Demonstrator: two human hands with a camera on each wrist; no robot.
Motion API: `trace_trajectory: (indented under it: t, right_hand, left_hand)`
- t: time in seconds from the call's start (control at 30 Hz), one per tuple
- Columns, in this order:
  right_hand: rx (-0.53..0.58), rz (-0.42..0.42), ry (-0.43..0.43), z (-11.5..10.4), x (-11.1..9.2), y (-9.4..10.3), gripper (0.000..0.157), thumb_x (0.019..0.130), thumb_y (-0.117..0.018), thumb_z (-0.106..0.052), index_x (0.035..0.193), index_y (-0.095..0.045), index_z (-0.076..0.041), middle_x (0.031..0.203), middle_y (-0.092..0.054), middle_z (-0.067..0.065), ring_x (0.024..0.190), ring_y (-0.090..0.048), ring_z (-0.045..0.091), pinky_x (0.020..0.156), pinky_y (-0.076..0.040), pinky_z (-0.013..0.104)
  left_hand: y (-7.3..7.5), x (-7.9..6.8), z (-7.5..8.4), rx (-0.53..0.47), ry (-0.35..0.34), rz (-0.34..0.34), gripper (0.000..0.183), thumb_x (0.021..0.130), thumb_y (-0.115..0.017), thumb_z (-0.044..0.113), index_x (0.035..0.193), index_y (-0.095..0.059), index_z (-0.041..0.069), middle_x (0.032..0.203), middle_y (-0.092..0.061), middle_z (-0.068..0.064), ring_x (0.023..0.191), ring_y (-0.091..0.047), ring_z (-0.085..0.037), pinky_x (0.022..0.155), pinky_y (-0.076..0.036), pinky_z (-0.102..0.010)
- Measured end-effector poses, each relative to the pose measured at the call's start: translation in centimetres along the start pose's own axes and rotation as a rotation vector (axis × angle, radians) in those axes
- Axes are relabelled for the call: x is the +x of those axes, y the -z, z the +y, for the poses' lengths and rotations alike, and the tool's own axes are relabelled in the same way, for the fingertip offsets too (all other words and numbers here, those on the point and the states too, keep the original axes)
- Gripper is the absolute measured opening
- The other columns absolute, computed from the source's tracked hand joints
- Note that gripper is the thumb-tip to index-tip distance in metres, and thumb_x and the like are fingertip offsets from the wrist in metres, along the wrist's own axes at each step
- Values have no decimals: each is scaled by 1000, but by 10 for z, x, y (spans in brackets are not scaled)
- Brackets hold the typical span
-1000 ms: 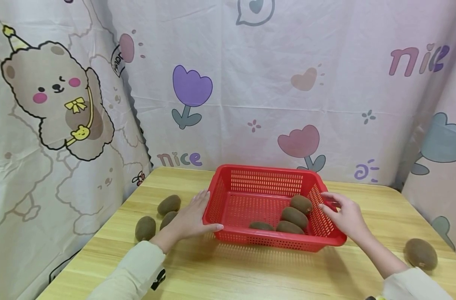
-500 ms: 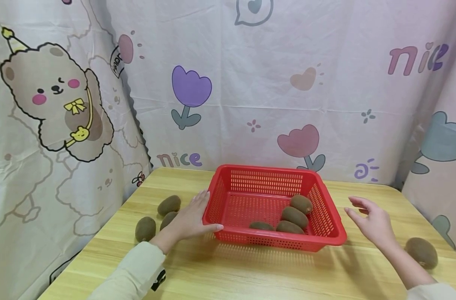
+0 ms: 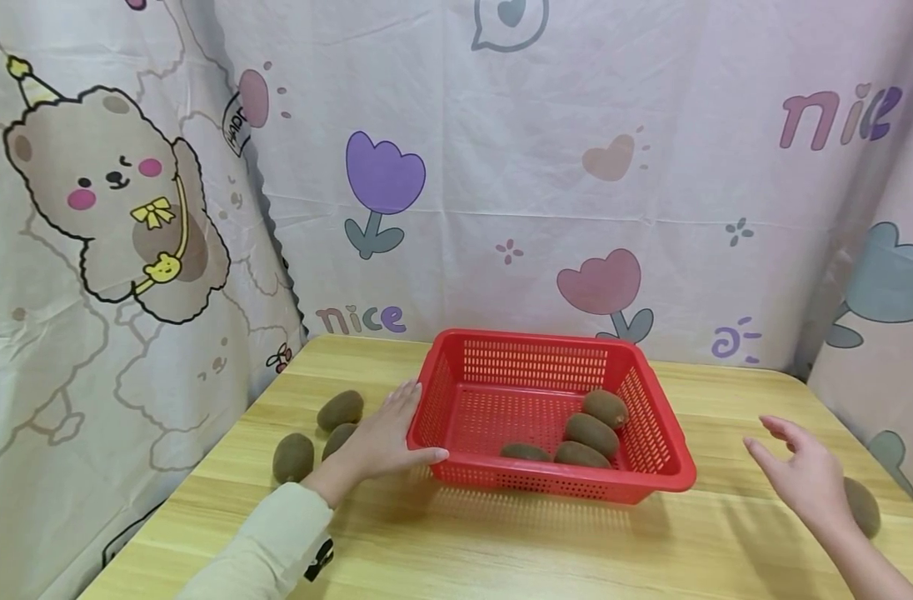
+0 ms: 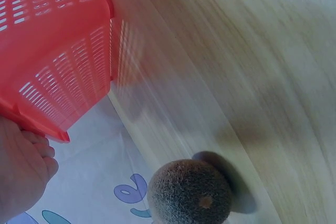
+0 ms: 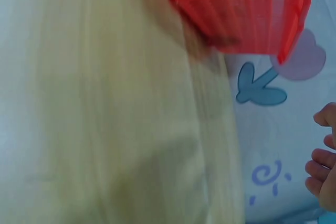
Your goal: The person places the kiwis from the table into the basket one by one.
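A red plastic basket (image 3: 554, 475) with slotted sides stands on the wooden table. Inside it, toward the right and front, lie several brown kiwis (image 3: 591, 435). My left hand (image 3: 381, 437) rests at the basket's left side, fingers extended along the rim and thumb at the front corner. In the left wrist view its fingertips meet the rim (image 4: 31, 121). Off to the right of the basket, my right hand (image 3: 805, 479) hovers above the table with thumb and fingers apart, holding nothing. It partly covers a single kiwi (image 3: 864, 507) behind it.
Left of the basket, a few loose kiwis (image 3: 293, 458) lie on the table (image 3: 501, 550), one partly hidden by my left hand. A patterned cloth (image 3: 486, 167) hangs behind the table and along both sides.
My right hand has moved away from the basket's right rim, rightward to beside the lone kiwi. My left hand and the basket have stayed in place.
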State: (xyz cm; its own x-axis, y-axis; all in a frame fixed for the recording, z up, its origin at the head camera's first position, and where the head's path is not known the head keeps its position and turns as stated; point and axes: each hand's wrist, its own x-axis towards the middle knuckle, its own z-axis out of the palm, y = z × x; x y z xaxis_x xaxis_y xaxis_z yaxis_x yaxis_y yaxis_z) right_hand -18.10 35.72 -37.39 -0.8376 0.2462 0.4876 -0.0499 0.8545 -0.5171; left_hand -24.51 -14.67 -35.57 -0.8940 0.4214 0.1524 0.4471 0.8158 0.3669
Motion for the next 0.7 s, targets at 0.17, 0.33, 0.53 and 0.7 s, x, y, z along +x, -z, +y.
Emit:
trace_trajectory:
  t: [0.17, 0.33, 0.53, 0.7]
  right_hand:
    - [-65, -32, -112, 20, -7, 6, 47, 89, -56, -22, 122, -48, 11, 118, -47, 42, 97, -48, 55, 71, -37, 52]
    - [-75, 3, -267, 37, -10, 11, 51, 88, -56, -20, 125, -44, 13, 102, -57, 37, 88, -54, 44, 74, -40, 53]
    - [22, -30, -561, 52, -14, 14, 63, 90, -51, -22, 137, -27, 12, 140, -28, 37, 131, -21, 52, 109, -20, 58]
    - [41, -31, -648, 59, -19, 14, 66, 88, -51, -21, 139, -22, 11, 145, -22, 34, 134, -16, 50, 112, -15, 54]
  left_hand:
    - [0, 0, 1, -2, 4, -4, 108, 72, -58, 69, 149, -16, 5, 155, -19, -11, 144, -16, -29, 112, -27, -51]
    - [0, 0, 0, -2, 7, -4, 108, 72, -58, 69, 148, -16, 5, 155, -19, -11, 144, -16, -29, 112, -27, -51]
    - [-1, 0, -1, 1, 8, -4, 108, 72, -58, 69, 149, -16, 5, 155, -18, -10, 144, -15, -29, 113, -26, -50]
    - [0, 0, -1, 6, 8, -7, 108, 73, -58, 69, 148, -15, 4, 155, -18, -11, 144, -15, -28, 114, -24, -50]
